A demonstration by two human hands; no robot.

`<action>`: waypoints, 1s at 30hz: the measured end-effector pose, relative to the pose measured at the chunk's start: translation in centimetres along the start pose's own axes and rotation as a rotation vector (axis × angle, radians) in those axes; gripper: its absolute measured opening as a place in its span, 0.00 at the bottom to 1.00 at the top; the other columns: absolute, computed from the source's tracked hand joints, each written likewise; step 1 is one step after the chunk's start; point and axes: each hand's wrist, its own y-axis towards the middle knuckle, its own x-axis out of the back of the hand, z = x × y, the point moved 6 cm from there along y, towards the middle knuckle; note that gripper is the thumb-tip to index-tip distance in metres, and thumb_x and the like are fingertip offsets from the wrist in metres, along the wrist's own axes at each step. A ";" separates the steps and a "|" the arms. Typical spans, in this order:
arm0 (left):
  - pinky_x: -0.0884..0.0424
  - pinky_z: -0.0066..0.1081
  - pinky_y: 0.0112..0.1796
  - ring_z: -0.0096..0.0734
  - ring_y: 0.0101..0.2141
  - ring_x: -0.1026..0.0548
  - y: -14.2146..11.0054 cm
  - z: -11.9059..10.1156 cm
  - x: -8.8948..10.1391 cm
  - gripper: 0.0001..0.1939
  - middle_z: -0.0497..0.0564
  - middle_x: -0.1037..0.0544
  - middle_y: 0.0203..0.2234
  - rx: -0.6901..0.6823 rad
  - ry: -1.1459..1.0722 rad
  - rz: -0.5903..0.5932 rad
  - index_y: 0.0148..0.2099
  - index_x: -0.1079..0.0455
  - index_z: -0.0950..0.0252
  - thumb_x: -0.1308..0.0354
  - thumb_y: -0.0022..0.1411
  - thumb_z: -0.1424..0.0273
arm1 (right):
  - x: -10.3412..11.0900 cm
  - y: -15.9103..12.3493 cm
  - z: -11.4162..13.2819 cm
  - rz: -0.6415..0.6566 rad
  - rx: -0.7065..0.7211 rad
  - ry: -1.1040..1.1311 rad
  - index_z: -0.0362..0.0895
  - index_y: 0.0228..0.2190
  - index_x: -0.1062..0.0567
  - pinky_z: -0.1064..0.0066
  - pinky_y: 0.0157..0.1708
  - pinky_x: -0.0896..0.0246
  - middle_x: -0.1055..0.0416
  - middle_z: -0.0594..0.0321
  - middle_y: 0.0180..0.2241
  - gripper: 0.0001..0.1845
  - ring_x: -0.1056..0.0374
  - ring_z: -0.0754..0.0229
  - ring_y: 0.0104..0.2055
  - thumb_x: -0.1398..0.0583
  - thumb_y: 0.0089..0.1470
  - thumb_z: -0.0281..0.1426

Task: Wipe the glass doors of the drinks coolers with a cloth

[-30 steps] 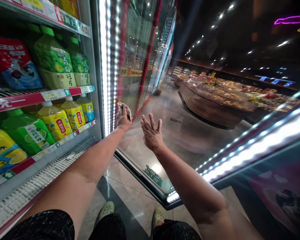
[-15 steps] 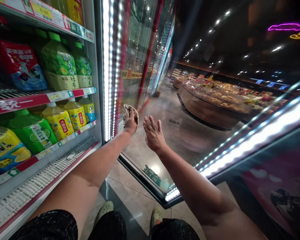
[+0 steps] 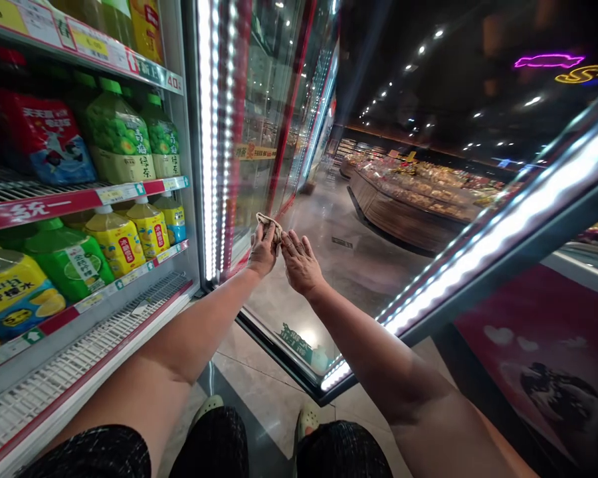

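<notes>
My left hand [image 3: 262, 253] presses a pale, stained cloth [image 3: 270, 224] against the glass pane of an open cooler door [image 3: 359, 285]. The cloth sticks out above and beside its fingers. My right hand [image 3: 301, 267] lies flat with fingers extended, just to the right, its fingertips at the cloth's edge. Whether those fingertips touch the cloth or only the glass, I cannot tell. Bright strips of light run along the door's frame [image 3: 413, 318], and a green sticker [image 3: 299, 342] sits low on the pane.
To the left, cooler shelves [image 3: 54, 202] hold green tea bottles [image 3: 122, 133], yellow drink bottles [image 3: 114, 242] and a red-and-blue pack [image 3: 54, 143]. A wire rack [image 3: 80, 372] forms the bottom level. Through the glass shows a wooden display stand [image 3: 393, 212]. Light-coloured clogs [image 3: 306, 419] stand on the tiled floor.
Both hands have come together: the left with the cloth has shifted slightly right and down, the right slightly left. The view has turned a little, showing more beyond the door's right edge.
</notes>
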 end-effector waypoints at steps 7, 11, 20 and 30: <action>0.40 0.45 0.68 0.47 0.66 0.36 -0.4 -0.6 0.3 0.30 0.63 0.36 0.63 0.073 -0.145 -0.115 0.66 0.32 0.65 0.40 0.61 0.72 | 0.9 -0.1 0.1 0.007 0.022 -0.011 0.35 0.69 0.42 0.49 0.75 0.65 0.53 0.49 0.73 0.38 0.62 0.51 0.77 0.51 0.58 0.18; 0.37 0.42 0.67 0.42 0.64 0.33 -1.2 -2.2 -0.4 0.26 0.60 0.34 0.61 0.008 -0.230 -0.142 0.64 0.30 0.62 0.41 0.63 0.71 | 1.3 -0.1 0.2 -0.066 -0.005 -0.006 0.33 0.70 0.46 0.51 0.75 0.61 0.55 0.45 0.74 0.37 0.61 0.54 0.77 0.52 0.60 0.20; 0.38 0.46 0.67 0.41 0.65 0.33 -1.1 -2.6 -0.5 0.35 0.55 0.31 0.65 0.022 -0.339 -0.123 0.74 0.47 0.57 0.43 0.67 0.66 | 0.8 0.6 1.6 -0.216 0.007 -0.143 0.52 0.71 0.45 0.40 0.72 0.58 0.56 0.54 0.75 0.36 0.68 0.45 0.77 0.47 0.65 0.25; 0.36 0.48 0.65 0.41 0.72 0.47 -2.6 1.5 -1.0 0.57 0.60 0.52 0.74 -0.044 -0.564 0.142 0.77 0.80 0.57 0.41 0.61 0.63 | -0.7 2.5 1.0 -0.247 -0.018 -0.217 0.50 0.64 0.32 0.41 0.72 0.60 0.42 0.56 0.70 0.25 0.56 0.46 0.76 0.49 0.68 0.29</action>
